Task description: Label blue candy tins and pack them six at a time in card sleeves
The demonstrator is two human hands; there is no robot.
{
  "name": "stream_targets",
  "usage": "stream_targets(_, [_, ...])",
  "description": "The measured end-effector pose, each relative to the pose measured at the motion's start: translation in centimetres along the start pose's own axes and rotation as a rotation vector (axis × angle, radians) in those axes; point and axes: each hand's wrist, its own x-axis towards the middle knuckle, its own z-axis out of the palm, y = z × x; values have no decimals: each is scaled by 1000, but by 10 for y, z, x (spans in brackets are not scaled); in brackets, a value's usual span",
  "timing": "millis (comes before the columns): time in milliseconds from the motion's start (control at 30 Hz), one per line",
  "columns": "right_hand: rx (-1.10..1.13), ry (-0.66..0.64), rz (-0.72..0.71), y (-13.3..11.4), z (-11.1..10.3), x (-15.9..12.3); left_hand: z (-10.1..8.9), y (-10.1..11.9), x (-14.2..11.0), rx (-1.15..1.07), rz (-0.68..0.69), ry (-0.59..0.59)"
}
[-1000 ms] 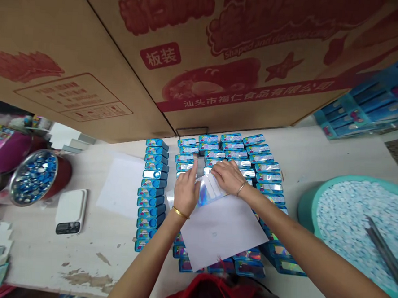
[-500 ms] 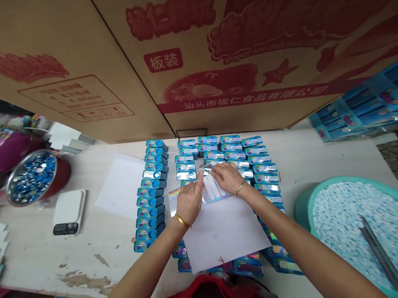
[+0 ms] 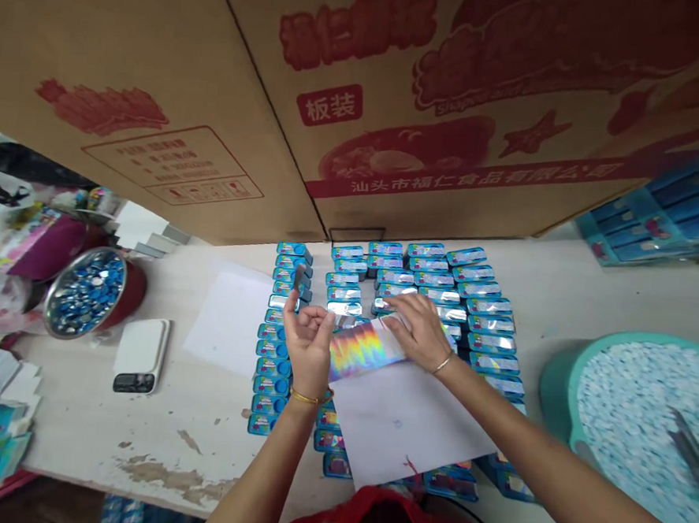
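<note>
My left hand (image 3: 309,342) is raised a little above the rows of small blue tins (image 3: 443,287), fingers curled, with a small shiny strip pinched at its fingertips. My right hand (image 3: 416,329) lies flat, fingers spread, pressing on a holographic rainbow sticker sheet (image 3: 365,348). That sheet rests on the tins, just above a white paper sheet (image 3: 404,423) that covers the nearer tins. A single column of blue tins (image 3: 272,359) runs to the left of my left hand.
Large cardboard boxes (image 3: 359,96) stand at the table's back. At left are a metal bowl of blue pieces (image 3: 84,293), a white scale (image 3: 139,351) and another white sheet (image 3: 227,321). A teal basin of white pellets (image 3: 642,413) with a scoop sits at right.
My left hand lifted off the sticker sheet with a small strip in its fingertips. The sheet now shows its rainbow face. My right hand stayed pressed on it. The camera shifted slightly.
</note>
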Motion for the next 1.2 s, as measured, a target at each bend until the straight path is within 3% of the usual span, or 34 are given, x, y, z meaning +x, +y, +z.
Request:
stream_targets(100, [366,-15,182,-39,14,9,-11,3,13,-30,-3,54])
stream_targets(200, [716,-158,372,-68,31,25,-26,-1,24,-31,2,95])
stream_targets(333, [928,-178,403,-84,50,52,-50,-10,44,12,20,133])
stream_targets(467, [764,-142,335,-86,67,94,-66,-21,83,108,110,195])
stream_targets(600, [400,-116,258,-81,88,134,-73,-35,128,252,231,230])
stream_targets(700, [158,-88,220,-78,103,147,-78,-51,152,344,264,192])
stream_targets(867, [-110,-94,214,-77,120,152,-82,-75,171,443,276,160])
stream_targets(1200, [-274,-132,201,-70,144,161,-80,-93,187,714,165,210])
